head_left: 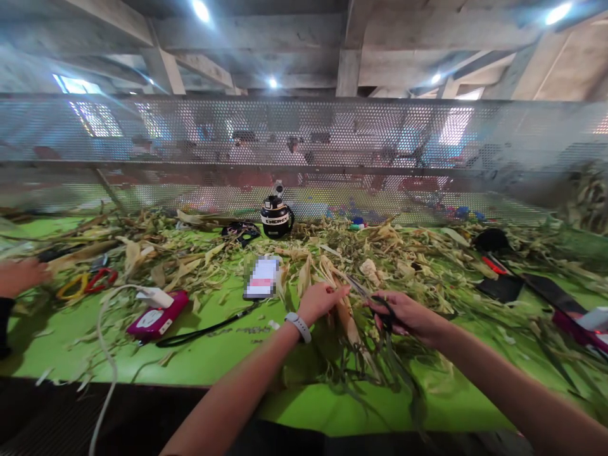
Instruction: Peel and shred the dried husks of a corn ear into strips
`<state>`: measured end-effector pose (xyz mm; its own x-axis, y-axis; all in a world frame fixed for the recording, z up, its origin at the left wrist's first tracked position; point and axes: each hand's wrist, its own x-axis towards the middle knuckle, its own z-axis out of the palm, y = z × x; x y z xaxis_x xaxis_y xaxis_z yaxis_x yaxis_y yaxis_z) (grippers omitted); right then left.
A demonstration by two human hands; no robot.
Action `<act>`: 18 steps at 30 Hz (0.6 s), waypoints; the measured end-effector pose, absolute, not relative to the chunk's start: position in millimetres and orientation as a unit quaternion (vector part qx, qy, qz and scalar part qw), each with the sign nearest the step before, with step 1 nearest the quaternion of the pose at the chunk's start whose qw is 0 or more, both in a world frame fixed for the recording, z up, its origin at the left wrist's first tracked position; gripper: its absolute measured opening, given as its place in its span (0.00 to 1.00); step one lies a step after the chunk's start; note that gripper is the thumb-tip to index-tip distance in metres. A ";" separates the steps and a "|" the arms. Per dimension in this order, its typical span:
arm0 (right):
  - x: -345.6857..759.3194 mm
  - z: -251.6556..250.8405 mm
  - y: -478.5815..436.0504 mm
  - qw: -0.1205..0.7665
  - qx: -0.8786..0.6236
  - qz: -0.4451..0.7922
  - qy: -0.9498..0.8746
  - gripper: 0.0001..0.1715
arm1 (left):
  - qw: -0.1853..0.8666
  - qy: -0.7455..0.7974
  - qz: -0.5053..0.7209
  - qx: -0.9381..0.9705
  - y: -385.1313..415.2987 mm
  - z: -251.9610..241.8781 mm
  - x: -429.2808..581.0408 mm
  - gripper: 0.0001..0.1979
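My left hand (pixel 321 301), with a white watch on the wrist, is closed round a bunch of dry corn husk strips (pixel 332 278) that lie on the green table (pixel 223 354). My right hand (pixel 403 315) grips black-handled scissors (pixel 368 296); their blades point left and up toward the husks held by the left hand. Long green-brown husk strands (pixel 380 373) trail from under both hands toward the table's near edge.
Dry husks litter the table's far half. A black jug (pixel 276 218) stands at the back, a blurred-out card (pixel 261 277) lies in the middle, and a pink device with white cable (pixel 156 316) to the left. Another person's hand (pixel 21 276) shows at far left. Perforated metal screen (pixel 304 136) behind.
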<state>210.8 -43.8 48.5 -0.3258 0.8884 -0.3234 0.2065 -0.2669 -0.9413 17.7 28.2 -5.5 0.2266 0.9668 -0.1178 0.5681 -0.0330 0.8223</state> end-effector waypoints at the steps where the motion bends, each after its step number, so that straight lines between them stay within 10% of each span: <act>1: 210.7 46.7 -43.1 0.276 -0.507 0.612 -0.541 0.27 | 0.384 0.570 0.250 0.682 28.3 -6.1 18.1 0.20; 18: 208.6 41.2 -41.9 0.227 -0.546 0.513 -0.623 0.29 | 0.612 0.477 0.370 0.511 27.6 1.9 -8.5 0.10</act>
